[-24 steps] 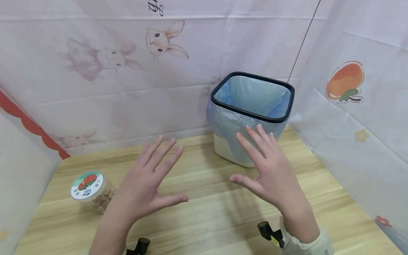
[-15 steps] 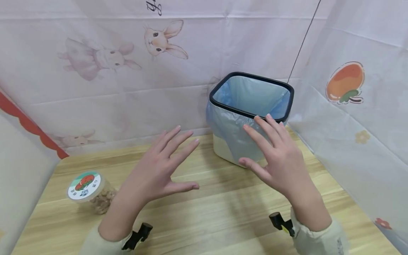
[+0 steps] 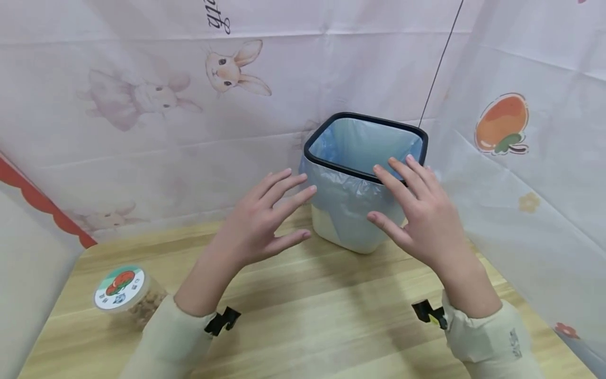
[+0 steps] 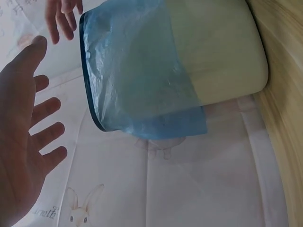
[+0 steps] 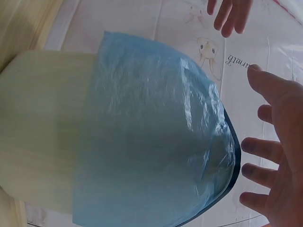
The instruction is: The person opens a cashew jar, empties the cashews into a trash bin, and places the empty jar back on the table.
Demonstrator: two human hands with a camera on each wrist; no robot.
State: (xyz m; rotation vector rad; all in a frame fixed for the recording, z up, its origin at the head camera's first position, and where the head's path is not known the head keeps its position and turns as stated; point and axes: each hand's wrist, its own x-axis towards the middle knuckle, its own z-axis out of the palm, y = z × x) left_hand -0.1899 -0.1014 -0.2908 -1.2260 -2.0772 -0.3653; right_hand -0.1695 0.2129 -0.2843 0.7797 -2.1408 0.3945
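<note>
A cream trash can (image 3: 326,223) stands at the back right of the table, lined with a blue plastic bag (image 4: 142,71) folded over its outside. A black rim ring (image 3: 350,171) sits around its mouth. My left hand (image 3: 260,221), fingers spread, hangs in the air left of the can and holds nothing. My right hand (image 3: 423,216) is also spread and without anything in it. In the head view its fingertips overlap the front of the rim; the right wrist view (image 5: 284,156) shows them beside the rim, with contact unclear.
A clear jar (image 3: 128,300) with a tomato-printed lid and small brown pieces inside stands on the wooden table (image 3: 303,316) at the left. Printed cloth walls (image 3: 165,131) rise behind the table and along both sides.
Both hands have moved forward and up, the left one also rightward, toward the trash can's rim. The head view has shifted slightly. The can and the jar stay where they stood.
</note>
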